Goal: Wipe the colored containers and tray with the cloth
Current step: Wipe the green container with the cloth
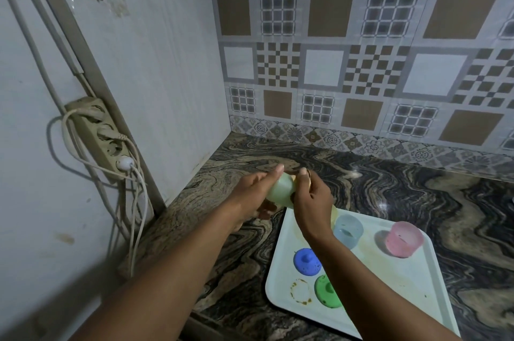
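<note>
Grip, left: left hand (258, 193) curled round pale green container (281, 187), held above the tabletop (389, 187) at the tray's far-left corner.
Grip, right: right hand (311, 201) pinches a yellowish piece (297, 181) at that container's mouth; cloth or not, cannot tell.
Tray (389, 285): white, flat on tabletop, brown ring stain (300, 291).
On tray: blue container (347, 231), pink container (403, 238), blue lid (307, 261), green lid (329, 290).
</note>
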The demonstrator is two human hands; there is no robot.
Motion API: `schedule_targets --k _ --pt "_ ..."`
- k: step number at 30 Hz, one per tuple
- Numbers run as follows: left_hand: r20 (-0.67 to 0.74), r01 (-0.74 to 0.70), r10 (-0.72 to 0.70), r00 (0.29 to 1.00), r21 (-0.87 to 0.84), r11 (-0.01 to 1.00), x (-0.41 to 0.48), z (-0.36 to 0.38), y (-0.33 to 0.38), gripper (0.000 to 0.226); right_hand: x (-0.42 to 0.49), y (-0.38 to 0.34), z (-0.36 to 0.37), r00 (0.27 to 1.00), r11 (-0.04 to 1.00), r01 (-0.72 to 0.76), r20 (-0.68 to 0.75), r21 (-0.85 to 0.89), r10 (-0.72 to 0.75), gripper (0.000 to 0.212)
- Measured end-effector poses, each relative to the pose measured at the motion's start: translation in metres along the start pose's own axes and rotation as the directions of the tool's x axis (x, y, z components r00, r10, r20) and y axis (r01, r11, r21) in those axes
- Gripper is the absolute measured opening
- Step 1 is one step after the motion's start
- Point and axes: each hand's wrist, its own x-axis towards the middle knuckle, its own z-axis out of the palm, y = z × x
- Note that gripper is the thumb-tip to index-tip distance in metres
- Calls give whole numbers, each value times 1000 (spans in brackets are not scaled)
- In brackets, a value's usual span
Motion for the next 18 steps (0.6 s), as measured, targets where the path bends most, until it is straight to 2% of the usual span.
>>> schedule_targets --k 2,3,6,8,10,13,15,17,18 --pt "3 9 -9 1000 17 1000 1 1 3 65 0 -9 -2 992 991 122 29 -58 -121 35" --pt "6 -23 23 1000 2 1000 1 1 4 60 1 -10 -1 993 992 114 28 -51 -113 36" --pt "48 -99 108 993 -167 981 -1 1 -1 35 8 -16 2 993 990 -118 10 72 118 44" --pt "90 -101 131 987 -281 954 -3 0 -7 31 12 -16 2 977 975 -211 45 75 208 46" --pt "116 -72 114 987 -317 946 -3 -1 -9 32 12 -15 1 989 989 -147 27 27 146 45" --pt "140 13 32 990 -309 951 -4 -1 -2 35 2 -16 -1 999 999 35 -28 25 -34 43" --pt "118 -7 42 992 -290 957 -4 -1 0 36 -2 -20 0 994 994 105 -20 4 -105 41" --pt "79 -96 121 989 -266 959 -3 -4 -5 33 1 -19 2 1000 1000 22 7 -18 -22 42" --pt "61 -157 173 983 -209 965 -3 -6 -8 34 6 -17 4 996 996 -86 24 -24 87 42"
